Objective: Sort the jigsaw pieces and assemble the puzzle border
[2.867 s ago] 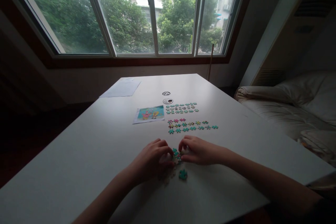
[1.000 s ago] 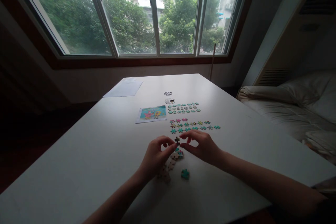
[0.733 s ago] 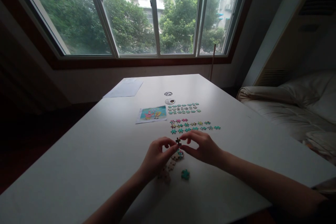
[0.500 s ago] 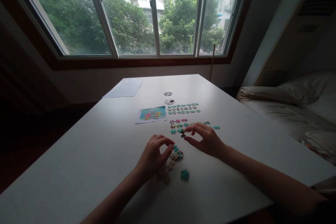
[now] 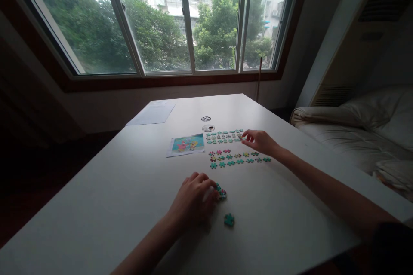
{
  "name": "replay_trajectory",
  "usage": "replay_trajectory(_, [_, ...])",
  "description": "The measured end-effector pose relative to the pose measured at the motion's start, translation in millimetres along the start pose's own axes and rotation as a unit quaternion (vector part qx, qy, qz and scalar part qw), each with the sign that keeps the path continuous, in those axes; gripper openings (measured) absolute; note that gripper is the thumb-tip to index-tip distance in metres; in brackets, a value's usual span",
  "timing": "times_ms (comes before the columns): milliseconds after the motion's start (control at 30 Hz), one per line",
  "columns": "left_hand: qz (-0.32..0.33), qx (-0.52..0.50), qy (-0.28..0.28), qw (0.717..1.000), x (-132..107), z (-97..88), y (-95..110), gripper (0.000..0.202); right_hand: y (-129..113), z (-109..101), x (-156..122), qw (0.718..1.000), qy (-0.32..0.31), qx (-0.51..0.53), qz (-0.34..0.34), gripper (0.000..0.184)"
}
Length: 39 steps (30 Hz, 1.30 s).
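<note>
My left hand (image 5: 193, 197) rests on the near part of the table with its fingers curled down at a small pile of jigsaw puzzle pieces (image 5: 222, 192). Its fingertips touch the pile's left side, and what lies under them is hidden. One green puzzle piece (image 5: 229, 219) sits apart, nearer to me. Farther out, my right hand (image 5: 260, 142) is at the right end of the upper rows of puzzle pieces (image 5: 222, 136). Thumb and fingers pinch a small puzzle piece (image 5: 240, 137), partly covered by the fingertips. Lower rows of colourful puzzle pieces (image 5: 231, 163) lie between my hands.
A printed cartoon picture (image 5: 187, 145) lies left of the rows. Behind it are two round black-and-white items (image 5: 208, 128) and pale sheets of paper (image 5: 150, 114) on the white table (image 5: 97, 193). A light sofa (image 5: 351, 131) stands to the right, windows beyond.
My right hand has moved away from me, from the lower rows to the right end of the upper rows, with the puzzle piece. My left hand has curled down closer onto the pile.
</note>
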<state>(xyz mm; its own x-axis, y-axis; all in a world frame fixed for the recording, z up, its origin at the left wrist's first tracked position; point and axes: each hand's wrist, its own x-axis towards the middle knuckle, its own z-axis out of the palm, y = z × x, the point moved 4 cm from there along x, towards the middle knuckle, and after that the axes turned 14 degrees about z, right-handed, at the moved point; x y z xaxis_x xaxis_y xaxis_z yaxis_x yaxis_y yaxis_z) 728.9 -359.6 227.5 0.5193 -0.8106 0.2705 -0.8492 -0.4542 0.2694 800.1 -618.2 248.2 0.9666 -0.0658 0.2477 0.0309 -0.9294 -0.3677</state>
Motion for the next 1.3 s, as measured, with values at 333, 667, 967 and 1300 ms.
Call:
replay_trajectory(333, [0.007, 0.018, 0.004, 1.000, -1, 0.2, -17, 0.034, 55, 26, 65, 0.992, -0.062, -0.064, 0.085, 0.021])
replay_trajectory(667, [0.030, 0.025, 0.006, 0.999, -3, 2.2, -24, 0.036, 38, 21, 62, 0.995, -0.050, -0.057, 0.066, 0.023])
replay_trajectory(967, [-0.019, 0.037, 0.041, 0.998, -5, -11.1, -18, 0.020, -94, 35, -54, 0.935, -0.185, 0.084, -0.292, 0.030])
replay_trajectory(1300, [0.013, 0.000, 0.005, 1.000, -6, -4.8, -9, 0.015, -94, 33, -81, 0.940, -0.261, 0.075, -0.209, 0.016])
